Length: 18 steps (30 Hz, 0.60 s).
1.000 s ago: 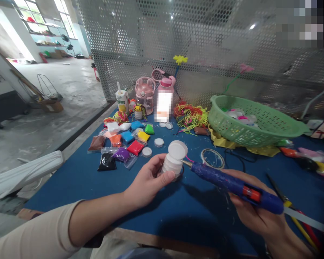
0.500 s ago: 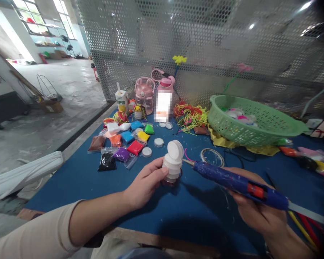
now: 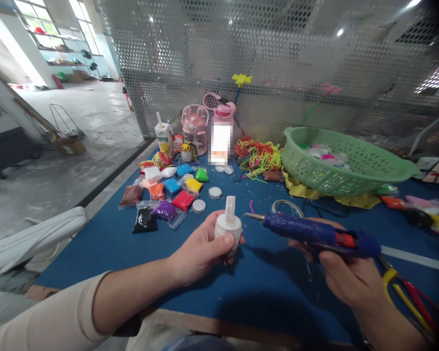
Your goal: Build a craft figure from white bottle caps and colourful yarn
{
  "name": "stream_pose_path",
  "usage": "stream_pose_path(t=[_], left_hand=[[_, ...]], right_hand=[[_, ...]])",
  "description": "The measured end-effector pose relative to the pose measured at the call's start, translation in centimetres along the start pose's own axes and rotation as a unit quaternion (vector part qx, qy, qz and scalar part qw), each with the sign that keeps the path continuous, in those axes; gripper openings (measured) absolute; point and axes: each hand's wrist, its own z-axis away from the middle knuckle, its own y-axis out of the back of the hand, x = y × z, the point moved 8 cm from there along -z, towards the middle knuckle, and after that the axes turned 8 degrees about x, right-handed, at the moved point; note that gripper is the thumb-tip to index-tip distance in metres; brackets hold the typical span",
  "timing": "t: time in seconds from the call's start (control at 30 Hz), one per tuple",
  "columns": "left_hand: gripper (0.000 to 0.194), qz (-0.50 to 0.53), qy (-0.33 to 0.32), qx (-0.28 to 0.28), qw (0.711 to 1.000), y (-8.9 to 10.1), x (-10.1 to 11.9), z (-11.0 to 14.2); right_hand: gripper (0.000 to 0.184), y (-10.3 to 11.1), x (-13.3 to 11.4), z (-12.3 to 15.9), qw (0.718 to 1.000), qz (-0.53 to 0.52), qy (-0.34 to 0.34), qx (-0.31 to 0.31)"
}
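My left hand [image 3: 201,251] is closed around a small stack of white bottle caps [image 3: 227,228] above the blue table [image 3: 106,239]. One cap stands on edge on top of the stack. My right hand [image 3: 347,278] grips a blue glue gun [image 3: 314,235] with a red trigger. Its metal nozzle points left, a short gap from the caps. Loose white caps [image 3: 207,199] lie on the table just beyond my left hand.
Small bags of coloured clay [image 3: 168,192] lie at the left. Behind stand a drink carton [image 3: 163,138], two pink bottles [image 3: 208,126] and a tangle of yarn [image 3: 258,156]. A green basket [image 3: 346,165] sits at back right, a tape ring [image 3: 287,207] mid-table, cables [image 3: 409,292] at right.
My left hand turned the cap stack, so the top cap now stands on edge. The glue gun lifted and levelled, its nozzle drawn slightly back from the caps.
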Motion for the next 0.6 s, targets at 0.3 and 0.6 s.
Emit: stream_pose_path(t=[0.3,0.6], left_hand=[[0.042,-0.041,-0.001,-0.023,0.999,-0.2,0.1,0.3],[0.047,0.0,0.002,-0.008,1.0,0.0,0.0,-0.1]], right_hand=[[0.028,-0.9,-0.4,-0.5,0.994,-0.101,-0.049,-0.015],[0.028,0.1,0.1,0.2,0.999,-0.024,-0.021,-0.006]])
